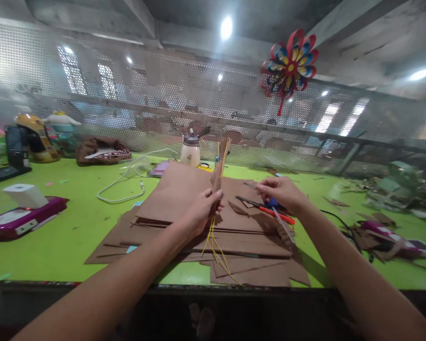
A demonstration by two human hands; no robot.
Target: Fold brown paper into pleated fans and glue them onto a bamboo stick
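Observation:
My left hand [208,208] is closed around an upright bundle of narrow brown paper strips [218,173]. Yellow strings [216,246] dangle below that fist over the stacked brown paper sheets [184,189]. To the right, the fingers of my right hand [282,192] pinch a thin, dark, pointed piece [249,185] whose kind I cannot make out. Beneath this hand lie scissors with red-orange handles [275,214], a blue object [274,203] partly hidden, and a pale narrow strip [284,226]. A loose brown scrap [238,208] rests between the two hands.
A power strip with a white charger [24,195] sits at left on the green table [74,189]. A white cable [120,182], a lidded jar [190,151] and a brown bag [101,151] lie farther back. At right are a green fan [397,182] and a purple device [386,234].

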